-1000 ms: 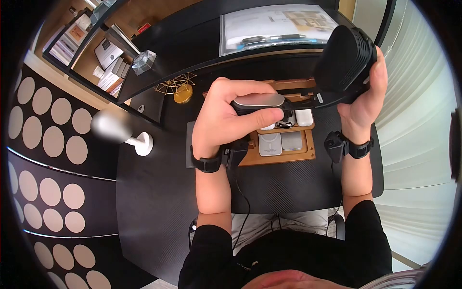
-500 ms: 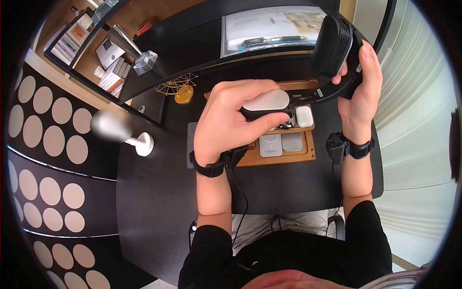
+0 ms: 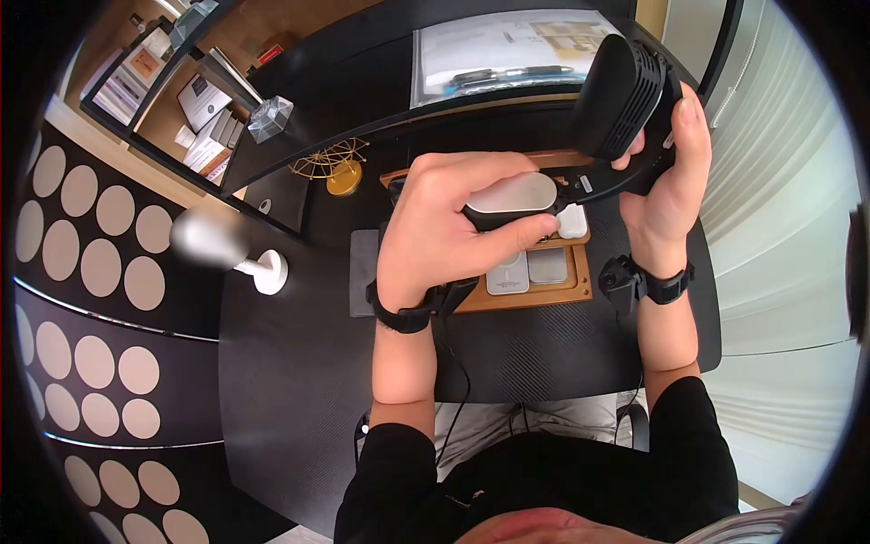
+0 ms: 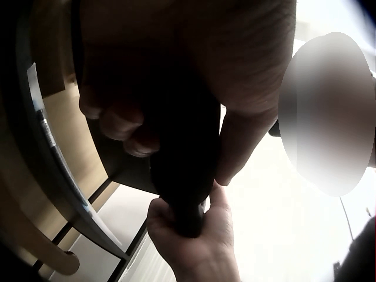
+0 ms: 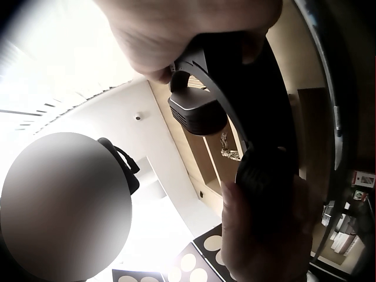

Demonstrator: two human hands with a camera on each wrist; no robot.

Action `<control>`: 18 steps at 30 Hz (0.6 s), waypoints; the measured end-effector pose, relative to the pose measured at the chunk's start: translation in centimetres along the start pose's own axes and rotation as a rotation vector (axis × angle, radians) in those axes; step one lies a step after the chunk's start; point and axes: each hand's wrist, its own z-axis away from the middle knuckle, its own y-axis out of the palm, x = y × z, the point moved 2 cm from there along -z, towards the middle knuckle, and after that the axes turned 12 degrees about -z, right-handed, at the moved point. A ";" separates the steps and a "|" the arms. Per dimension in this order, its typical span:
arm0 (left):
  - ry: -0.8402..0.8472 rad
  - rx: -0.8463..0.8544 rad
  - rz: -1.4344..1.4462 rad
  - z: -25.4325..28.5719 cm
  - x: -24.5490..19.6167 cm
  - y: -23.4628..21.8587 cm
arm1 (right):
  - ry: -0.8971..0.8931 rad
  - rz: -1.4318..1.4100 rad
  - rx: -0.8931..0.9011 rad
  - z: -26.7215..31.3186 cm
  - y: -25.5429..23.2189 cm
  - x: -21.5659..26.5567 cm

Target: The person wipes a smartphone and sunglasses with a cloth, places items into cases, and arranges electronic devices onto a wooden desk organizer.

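Observation:
A black curved head-worn device [image 3: 625, 100] is held above the desk between both hands. My left hand [image 3: 444, 227] grips its silver-topped black end piece [image 3: 515, 195], thumb along the near side. The right hand [image 3: 669, 195] holds the band near the bulky black front part, with fingers curled behind it. In the right wrist view the band [image 5: 217, 88] arcs from the right hand [image 5: 194, 26] down to the left hand [image 5: 264, 241]. The left wrist view shows the dark end piece [image 4: 185, 158] in the left hand [image 4: 235, 64], the right hand [image 4: 202, 241] beyond.
Under the hands lies a wooden tray [image 3: 580, 288] with a white earbud case [image 3: 573, 222] and flat chargers [image 3: 507, 275]. A white lamp [image 3: 270, 272] and gold ornament [image 3: 343, 178] stand to the left. A raised shelf [image 3: 381, 127] carries papers and pens [image 3: 512, 76].
The left hand has moved right and the right hand slightly left, bringing them closer together. The device has turned, and more of the silver end piece's top shows.

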 end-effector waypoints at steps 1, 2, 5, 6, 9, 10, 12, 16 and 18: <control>0.002 -0.003 -0.003 0.0 0.0 0.0 | -0.001 0.000 -0.001 0.0 0.1 0.0; 0.004 -0.007 -0.005 0.0 0.1 0.0 | -0.003 0.015 -0.011 0.1 0.2 0.1; 0.005 -0.008 0.004 0.0 0.3 0.2 | -0.003 0.034 -0.032 0.1 0.2 0.0; 0.006 -0.008 0.004 0.1 0.4 0.3 | -0.001 0.039 -0.042 0.1 0.2 -0.1; 0.013 -0.029 0.001 0.1 0.4 0.4 | -0.009 0.040 -0.079 0.2 0.1 -0.2; 0.007 -0.033 -0.001 0.0 0.3 0.4 | -0.009 0.040 -0.079 0.2 0.0 -0.3; 0.003 -0.037 -0.002 0.0 0.3 0.6 | -0.012 0.007 -0.106 0.2 -0.2 -0.2; 0.032 -0.095 0.017 -0.2 0.3 1.1 | -0.001 0.079 -0.108 0.2 0.1 0.1; 0.065 -0.128 0.011 -0.3 0.1 1.0 | -0.070 0.081 -0.038 -0.1 -0.4 0.2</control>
